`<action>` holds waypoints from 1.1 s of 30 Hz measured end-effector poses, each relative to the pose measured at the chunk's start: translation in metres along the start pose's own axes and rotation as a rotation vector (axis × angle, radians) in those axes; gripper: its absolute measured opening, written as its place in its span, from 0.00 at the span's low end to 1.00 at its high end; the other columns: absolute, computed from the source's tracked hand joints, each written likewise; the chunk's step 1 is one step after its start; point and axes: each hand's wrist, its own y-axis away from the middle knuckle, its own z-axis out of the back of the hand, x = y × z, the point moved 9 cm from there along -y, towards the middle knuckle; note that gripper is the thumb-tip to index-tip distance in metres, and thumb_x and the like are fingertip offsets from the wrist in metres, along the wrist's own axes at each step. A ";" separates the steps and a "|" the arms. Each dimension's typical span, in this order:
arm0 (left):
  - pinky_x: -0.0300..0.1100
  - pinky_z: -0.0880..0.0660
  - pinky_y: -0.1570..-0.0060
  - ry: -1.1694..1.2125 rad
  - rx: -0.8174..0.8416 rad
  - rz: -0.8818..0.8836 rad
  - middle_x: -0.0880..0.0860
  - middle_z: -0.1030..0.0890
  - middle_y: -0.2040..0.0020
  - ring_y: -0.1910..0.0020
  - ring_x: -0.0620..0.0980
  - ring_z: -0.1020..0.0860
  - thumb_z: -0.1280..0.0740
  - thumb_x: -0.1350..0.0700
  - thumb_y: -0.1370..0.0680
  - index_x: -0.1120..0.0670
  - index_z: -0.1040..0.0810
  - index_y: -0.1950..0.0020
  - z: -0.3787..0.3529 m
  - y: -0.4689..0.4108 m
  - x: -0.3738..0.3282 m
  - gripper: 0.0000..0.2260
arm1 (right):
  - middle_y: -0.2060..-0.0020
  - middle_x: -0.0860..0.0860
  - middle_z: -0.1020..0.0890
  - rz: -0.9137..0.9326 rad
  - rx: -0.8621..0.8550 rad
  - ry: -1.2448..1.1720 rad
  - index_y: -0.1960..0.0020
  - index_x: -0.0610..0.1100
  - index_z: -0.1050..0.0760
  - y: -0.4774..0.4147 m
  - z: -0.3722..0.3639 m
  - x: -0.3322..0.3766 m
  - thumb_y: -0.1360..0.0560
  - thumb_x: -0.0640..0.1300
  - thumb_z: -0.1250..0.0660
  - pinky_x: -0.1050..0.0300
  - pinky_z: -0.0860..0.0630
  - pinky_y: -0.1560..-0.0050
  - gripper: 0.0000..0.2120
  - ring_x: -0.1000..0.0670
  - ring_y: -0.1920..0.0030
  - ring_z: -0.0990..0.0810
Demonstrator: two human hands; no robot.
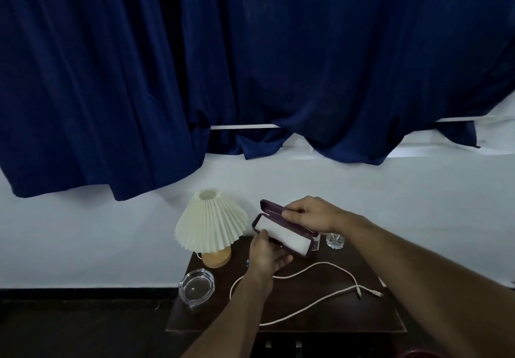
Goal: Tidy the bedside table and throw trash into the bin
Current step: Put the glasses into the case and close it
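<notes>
A dark maroon glasses case [284, 236] with a white lining is held open above the dark wooden bedside table [320, 318]. My left hand [266, 254] grips the near end of its lower half from below. My right hand [309, 215] holds the raised lid at its far side. What lies inside the case beyond the white lining I cannot tell. A white charging cable [312, 293] lies looped across the tabletop.
A cream pleated lamp [211, 223] on a wooden base stands at the table's back left. A clear glass ashtray [196, 288] sits at the left edge, a small clear glass piece [335, 241] at the back right. Dark blue curtains [250, 65] hang behind.
</notes>
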 end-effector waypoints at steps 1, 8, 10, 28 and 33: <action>0.46 0.17 0.65 0.007 0.003 -0.003 0.60 0.16 0.46 0.53 0.56 0.16 0.47 0.48 0.14 0.54 0.26 0.35 0.003 0.002 0.000 0.16 | 0.53 0.52 0.15 -0.013 0.000 -0.041 0.47 0.50 0.16 0.001 0.001 0.000 0.18 0.58 0.38 0.49 0.22 0.41 0.16 0.51 0.50 0.17; 0.47 0.17 0.63 -0.002 -0.008 0.013 0.58 0.16 0.51 0.55 0.56 0.17 0.46 0.50 0.14 0.55 0.24 0.42 0.027 0.007 0.008 0.14 | 0.52 0.48 0.17 -0.137 0.022 -0.081 0.51 0.49 0.20 -0.007 -0.016 -0.011 0.16 0.59 0.43 0.53 0.25 0.49 0.18 0.51 0.54 0.20; 0.46 0.18 0.65 -0.005 -0.036 0.025 0.58 0.17 0.51 0.57 0.55 0.17 0.47 0.50 0.14 0.55 0.25 0.41 0.038 0.007 0.012 0.14 | 0.54 0.49 0.17 -0.163 0.041 -0.055 0.55 0.49 0.21 -0.013 -0.029 -0.016 0.17 0.61 0.44 0.53 0.25 0.49 0.21 0.51 0.55 0.20; 0.53 0.22 0.51 -0.112 -0.246 0.203 0.59 0.22 0.39 0.48 0.60 0.20 0.46 0.52 0.14 0.53 0.31 0.35 0.136 -0.026 0.084 0.10 | 0.42 0.43 0.17 -0.275 0.060 0.333 0.46 0.47 0.18 -0.059 -0.120 -0.086 0.20 0.44 0.41 0.54 0.27 0.50 0.12 0.40 0.43 0.19; 0.51 0.21 0.54 -0.125 -0.278 0.236 0.57 0.21 0.43 0.47 0.60 0.20 0.47 0.51 0.14 0.51 0.30 0.35 0.154 -0.040 0.105 0.11 | 0.39 0.43 0.18 -0.246 0.098 0.347 0.40 0.48 0.20 -0.082 -0.151 -0.093 0.19 0.45 0.40 0.50 0.22 0.42 0.13 0.40 0.40 0.20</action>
